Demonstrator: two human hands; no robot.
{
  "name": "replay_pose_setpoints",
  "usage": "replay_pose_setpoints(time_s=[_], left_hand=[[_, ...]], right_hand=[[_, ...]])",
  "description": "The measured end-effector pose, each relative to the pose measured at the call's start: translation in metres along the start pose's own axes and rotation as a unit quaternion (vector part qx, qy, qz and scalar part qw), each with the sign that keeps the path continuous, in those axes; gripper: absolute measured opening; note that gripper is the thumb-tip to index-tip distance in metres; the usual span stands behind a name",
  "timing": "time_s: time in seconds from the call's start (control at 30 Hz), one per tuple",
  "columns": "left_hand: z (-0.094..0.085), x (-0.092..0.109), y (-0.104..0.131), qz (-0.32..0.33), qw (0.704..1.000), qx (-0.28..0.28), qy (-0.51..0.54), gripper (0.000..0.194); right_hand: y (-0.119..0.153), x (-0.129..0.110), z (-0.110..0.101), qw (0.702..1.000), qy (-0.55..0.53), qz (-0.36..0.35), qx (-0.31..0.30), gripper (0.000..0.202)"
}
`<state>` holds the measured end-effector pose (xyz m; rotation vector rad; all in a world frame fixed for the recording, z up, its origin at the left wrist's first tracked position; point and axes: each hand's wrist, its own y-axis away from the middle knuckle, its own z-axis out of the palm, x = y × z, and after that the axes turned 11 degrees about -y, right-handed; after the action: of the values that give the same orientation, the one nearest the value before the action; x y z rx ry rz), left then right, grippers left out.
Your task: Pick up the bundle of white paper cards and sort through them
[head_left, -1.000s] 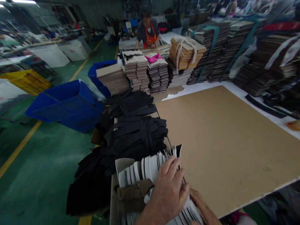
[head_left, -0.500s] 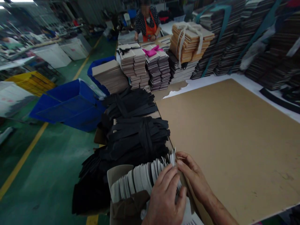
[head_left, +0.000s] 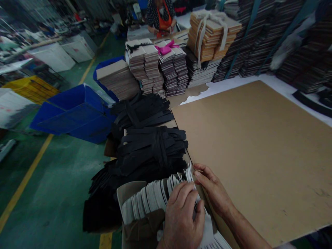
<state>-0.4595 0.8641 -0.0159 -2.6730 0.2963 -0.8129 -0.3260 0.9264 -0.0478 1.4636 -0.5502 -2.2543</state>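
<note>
Item: a fanned stack of thin white card pieces (head_left: 158,197), standing on edge in an open box (head_left: 127,192) at the near left corner of the worktable, just beside the big brown board (head_left: 249,145) that covered most of the top. The left hand (head_left: 181,218) lay across the near end of the fan, fingers together and curled down over the card edges, pressing rather than pinching. The right hand (head_left: 211,188) came in from the board side, thumb and forefinger closed on the outermost cards at the far tip of the fan. The pieces looked light, thin and fairly stiff, smooth-faced and likely to slide on one another; judged best taken by the upper edges, a few at a time, with the rest steadied by a flat palm, since a loose grip would let the row spill. Beyond the box lay tied bundles of black strips (head_left: 153,148), then banded stacks of cardboard sheets (head_left: 155,65); a blue bin (head_left: 75,114) stood on the green floor, and another person in an orange apron (head_left: 160,17) worked at the far end.
</note>
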Motion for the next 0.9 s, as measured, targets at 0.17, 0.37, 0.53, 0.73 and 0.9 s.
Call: replay_pose_setpoints(time_s=[0.17,0.37,0.53,0.73,0.9], left_hand=[[0.0022,-0.0001,0.0007,-0.006,1.000,0.021,0.011,0.020],[0.0022,0.0014,-0.0015,-0.021,0.999,0.016,0.020,0.018],[0.0008,0.0022,-0.0037,-0.020,0.999,0.018,0.020,0.016],[0.0018,0.0007,-0.0019,-0.027,0.999,0.005,0.018,0.016],[0.0014,0.0015,-0.0034,-0.023,0.999,0.019,0.023,0.017]], right_hand=[[-0.0059,-0.0031,0.0018,1.000,0.018,-0.002,-0.008,0.058],[-0.0034,-0.0023,0.0026,0.999,0.032,0.006,-0.010,0.060],[-0.0029,-0.0023,0.0042,0.999,0.037,0.001,-0.006,0.061],[-0.0046,-0.0032,0.0045,0.997,0.073,0.005,-0.008,0.061],[-0.0046,-0.0095,0.0094,0.992,0.125,-0.030,-0.019,0.056]])
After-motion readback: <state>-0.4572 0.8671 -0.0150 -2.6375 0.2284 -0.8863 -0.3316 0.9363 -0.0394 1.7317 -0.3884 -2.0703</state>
